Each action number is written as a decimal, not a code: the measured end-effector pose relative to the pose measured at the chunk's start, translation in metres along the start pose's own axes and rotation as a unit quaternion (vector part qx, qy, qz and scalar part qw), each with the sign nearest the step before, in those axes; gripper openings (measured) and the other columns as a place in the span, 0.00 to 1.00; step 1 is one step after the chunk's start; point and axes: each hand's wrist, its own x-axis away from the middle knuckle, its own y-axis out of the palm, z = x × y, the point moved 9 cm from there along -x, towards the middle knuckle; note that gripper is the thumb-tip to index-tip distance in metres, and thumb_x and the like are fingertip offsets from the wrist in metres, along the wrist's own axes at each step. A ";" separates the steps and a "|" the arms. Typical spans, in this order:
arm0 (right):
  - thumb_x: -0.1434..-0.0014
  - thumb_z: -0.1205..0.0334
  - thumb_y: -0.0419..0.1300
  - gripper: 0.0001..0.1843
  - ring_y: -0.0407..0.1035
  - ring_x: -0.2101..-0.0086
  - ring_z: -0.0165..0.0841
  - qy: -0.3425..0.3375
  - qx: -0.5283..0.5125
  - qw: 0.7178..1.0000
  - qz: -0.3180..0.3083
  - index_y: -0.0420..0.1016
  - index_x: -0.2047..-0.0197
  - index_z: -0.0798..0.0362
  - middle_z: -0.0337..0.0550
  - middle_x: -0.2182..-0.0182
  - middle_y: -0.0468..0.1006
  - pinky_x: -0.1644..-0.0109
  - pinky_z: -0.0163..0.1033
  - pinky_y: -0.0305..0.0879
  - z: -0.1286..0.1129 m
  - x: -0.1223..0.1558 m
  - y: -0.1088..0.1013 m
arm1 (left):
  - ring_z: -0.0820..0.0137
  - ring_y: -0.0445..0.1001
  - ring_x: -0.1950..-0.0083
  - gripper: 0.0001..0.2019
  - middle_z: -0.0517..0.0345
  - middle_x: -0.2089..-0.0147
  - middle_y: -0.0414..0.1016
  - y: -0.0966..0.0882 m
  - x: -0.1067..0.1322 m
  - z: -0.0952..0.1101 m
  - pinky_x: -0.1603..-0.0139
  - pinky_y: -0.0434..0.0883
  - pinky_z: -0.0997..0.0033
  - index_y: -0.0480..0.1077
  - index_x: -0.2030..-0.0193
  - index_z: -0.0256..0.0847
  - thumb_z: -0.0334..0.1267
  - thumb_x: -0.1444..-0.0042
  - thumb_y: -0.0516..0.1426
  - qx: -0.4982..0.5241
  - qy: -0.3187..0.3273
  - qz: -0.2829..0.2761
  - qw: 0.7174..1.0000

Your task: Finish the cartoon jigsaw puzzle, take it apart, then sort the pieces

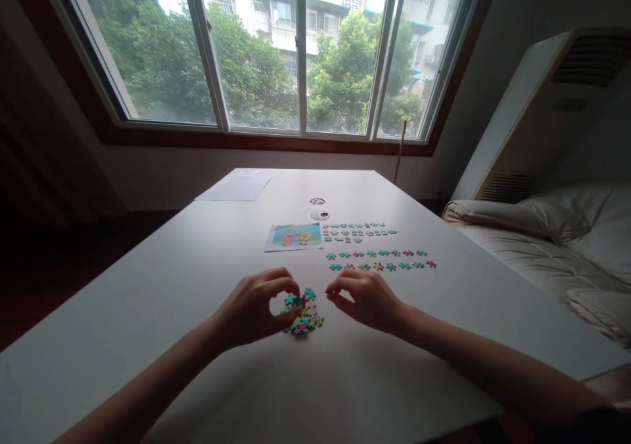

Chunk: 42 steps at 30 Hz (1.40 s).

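Observation:
A small cluster of joined puzzle pieces [304, 314] lies on the white table [207, 266] between my hands. My left hand [256, 307] curls around the cluster's left side, thumb and fingers pinching its edge. My right hand [367, 297] rests just to the right of the cluster, its fingertips pinched together; whether a piece is in them I cannot make out. Rows of loose puzzle pieces [379, 260] lie beyond my right hand. A colourful reference picture [294, 236] lies flat further back.
More loose pieces [355, 231] sit in rows right of the picture. Two small round objects [319, 208] lie behind them, a sheet of paper [234, 186] at the far left. A bed with bedding [552, 233] stands right of the table, windows behind.

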 end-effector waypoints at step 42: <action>0.45 0.56 0.55 0.10 0.62 0.79 0.24 0.104 -0.016 0.961 0.257 0.74 0.68 0.51 0.40 0.71 0.75 0.74 0.31 0.63 0.065 0.018 -0.084 | 0.71 0.73 0.68 0.12 0.54 0.61 0.72 0.008 0.018 -0.033 0.72 0.65 0.76 0.70 0.59 0.43 0.40 0.42 0.47 -0.115 0.018 -0.069 0.991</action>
